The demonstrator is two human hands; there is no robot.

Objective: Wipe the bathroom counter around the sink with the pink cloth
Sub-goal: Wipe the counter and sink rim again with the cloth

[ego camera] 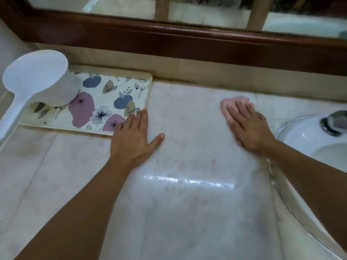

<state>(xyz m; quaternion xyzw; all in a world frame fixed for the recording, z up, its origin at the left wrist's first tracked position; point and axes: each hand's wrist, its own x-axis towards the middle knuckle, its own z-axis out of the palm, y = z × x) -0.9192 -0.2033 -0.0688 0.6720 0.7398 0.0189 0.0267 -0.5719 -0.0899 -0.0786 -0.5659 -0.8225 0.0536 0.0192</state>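
— On the worktop (187, 194), left of the white sink (308, 139), where is the pink cloth (231, 102)?
— Under the right hand (247, 126), fingers straight, pressing it flat near the back wall.
— And the left hand (133, 137)?
— Flat on the marble too, grip released, fingertips overlapping the corner of the floral tray (105, 102).
— What's on the tray?
— A white plastic dipper (41, 79), at its far left end.

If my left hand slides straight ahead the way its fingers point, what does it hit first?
The left hand already has its fingertips at the right end of the flowered tray. Going on, it would probably run along that end toward the back wall, though depth is hard to judge.
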